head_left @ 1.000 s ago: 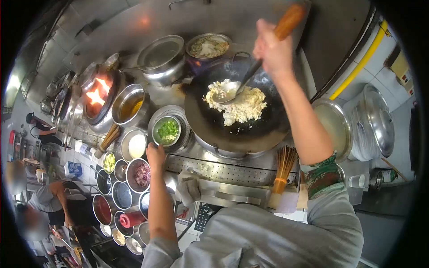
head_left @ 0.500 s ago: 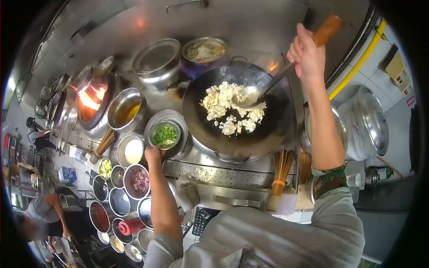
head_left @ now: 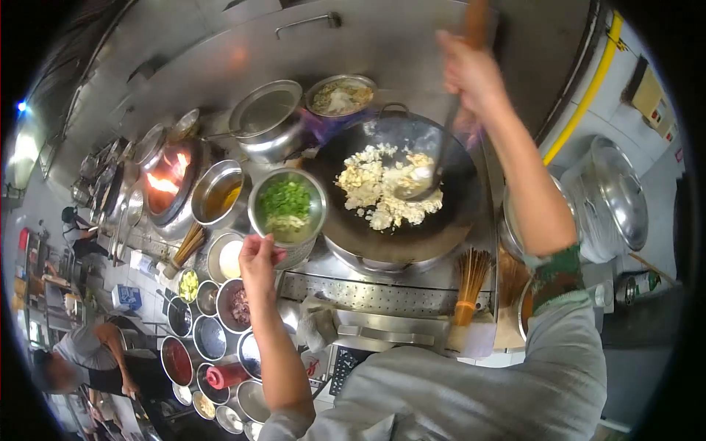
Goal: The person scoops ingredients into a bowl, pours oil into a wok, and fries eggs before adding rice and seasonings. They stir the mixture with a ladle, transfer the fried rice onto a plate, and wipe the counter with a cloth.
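Observation:
My left hand pinches the near rim of a steel bowl, tilted so its contents face me. Inside it are chopped green onions with a paler minced heap below them. My right hand, slightly blurred, is wrapped round the wooden handle of a ladle. The ladle's head rests among pale, crumbled scrambled eggs in a dark wok. The bowl is raised just left of the wok's rim.
Flames rise from another burner at the left. A pot of oil and a lidded pot stand behind the bowl. Ingredient bowls crowd the lower left. A bamboo brush stands right of the stove front. Co-workers are at far left.
My left hand has lifted the bowl of green onions off the perforated strainer and brought it up and toward the wok. My right hand has moved left, swinging the ladle handle more upright.

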A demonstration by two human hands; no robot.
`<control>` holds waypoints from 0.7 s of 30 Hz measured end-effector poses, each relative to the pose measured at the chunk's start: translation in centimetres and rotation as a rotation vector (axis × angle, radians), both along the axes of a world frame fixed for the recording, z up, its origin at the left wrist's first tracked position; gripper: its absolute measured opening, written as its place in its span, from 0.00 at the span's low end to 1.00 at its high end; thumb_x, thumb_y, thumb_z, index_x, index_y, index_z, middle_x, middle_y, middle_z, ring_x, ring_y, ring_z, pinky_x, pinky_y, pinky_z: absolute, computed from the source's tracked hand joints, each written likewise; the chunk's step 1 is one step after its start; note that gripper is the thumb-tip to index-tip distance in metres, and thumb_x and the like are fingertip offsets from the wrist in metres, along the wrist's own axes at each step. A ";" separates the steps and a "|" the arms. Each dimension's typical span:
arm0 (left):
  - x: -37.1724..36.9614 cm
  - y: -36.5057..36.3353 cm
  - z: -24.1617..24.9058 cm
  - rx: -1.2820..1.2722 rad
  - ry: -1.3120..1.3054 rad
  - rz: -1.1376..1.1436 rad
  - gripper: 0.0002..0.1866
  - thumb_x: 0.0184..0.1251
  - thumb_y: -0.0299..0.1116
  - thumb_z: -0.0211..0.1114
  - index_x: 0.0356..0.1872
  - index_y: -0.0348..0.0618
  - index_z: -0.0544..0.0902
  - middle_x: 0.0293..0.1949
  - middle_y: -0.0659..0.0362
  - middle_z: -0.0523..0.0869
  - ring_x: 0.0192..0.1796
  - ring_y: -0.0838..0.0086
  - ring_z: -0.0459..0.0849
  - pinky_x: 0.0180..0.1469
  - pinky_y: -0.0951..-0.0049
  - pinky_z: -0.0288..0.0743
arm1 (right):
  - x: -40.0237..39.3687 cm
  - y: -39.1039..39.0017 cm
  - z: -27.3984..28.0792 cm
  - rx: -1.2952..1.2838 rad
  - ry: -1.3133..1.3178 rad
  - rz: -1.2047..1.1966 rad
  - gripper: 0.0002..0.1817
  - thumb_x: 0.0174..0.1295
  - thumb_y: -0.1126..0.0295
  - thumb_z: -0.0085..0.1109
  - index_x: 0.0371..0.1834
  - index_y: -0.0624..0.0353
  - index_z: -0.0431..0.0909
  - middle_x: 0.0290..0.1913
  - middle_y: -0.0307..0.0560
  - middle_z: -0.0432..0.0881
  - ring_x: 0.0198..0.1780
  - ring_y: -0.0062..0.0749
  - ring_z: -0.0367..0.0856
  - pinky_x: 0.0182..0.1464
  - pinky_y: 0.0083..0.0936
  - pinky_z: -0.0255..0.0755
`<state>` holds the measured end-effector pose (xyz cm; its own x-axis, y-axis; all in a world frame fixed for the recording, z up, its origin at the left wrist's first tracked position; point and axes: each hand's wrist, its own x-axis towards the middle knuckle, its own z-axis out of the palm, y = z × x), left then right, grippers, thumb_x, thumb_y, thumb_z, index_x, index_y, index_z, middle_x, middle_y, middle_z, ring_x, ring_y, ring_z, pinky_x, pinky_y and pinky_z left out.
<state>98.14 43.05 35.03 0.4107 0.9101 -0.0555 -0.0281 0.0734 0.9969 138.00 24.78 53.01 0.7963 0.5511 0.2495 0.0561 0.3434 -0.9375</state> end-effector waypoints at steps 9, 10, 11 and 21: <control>11.6 -3.6 -0.8 0.922 0.317 -0.175 0.07 0.65 0.25 0.65 0.42 0.37 0.81 0.44 0.50 0.87 0.33 0.59 0.88 0.38 0.59 0.82 | -5.3 -6.7 0.9 0.219 -0.115 -0.160 0.20 0.71 0.61 0.62 0.23 0.49 0.64 0.15 0.30 0.61 0.13 0.17 0.57 0.16 0.24 0.52; 13.4 -3.0 -3.1 1.276 0.255 -0.148 0.07 0.64 0.24 0.65 0.42 0.37 0.81 0.49 0.46 0.86 0.35 0.50 0.88 0.41 0.53 0.82 | -6.1 -7.7 2.4 0.261 -0.138 -0.160 0.22 0.71 0.61 0.61 0.20 0.50 0.63 0.14 0.30 0.60 0.13 0.17 0.56 0.18 0.22 0.53; 14.4 -4.3 -3.5 1.198 0.356 -0.165 0.07 0.64 0.24 0.64 0.42 0.37 0.80 0.53 0.44 0.84 0.39 0.45 0.86 0.45 0.51 0.81 | -7.0 -8.6 3.4 0.272 -0.198 -0.153 0.23 0.71 0.60 0.61 0.19 0.50 0.62 0.14 0.31 0.59 0.13 0.17 0.56 0.18 0.22 0.53; 9.7 -4.2 -2.8 -0.102 -0.254 0.145 0.07 0.70 0.28 0.67 0.34 0.41 0.77 0.38 0.55 0.85 0.36 0.75 0.86 0.39 0.74 0.83 | -7.2 -4.4 -2.1 0.330 -0.143 -0.034 0.21 0.73 0.61 0.59 0.21 0.52 0.66 0.14 0.30 0.60 0.14 0.17 0.57 0.20 0.22 0.54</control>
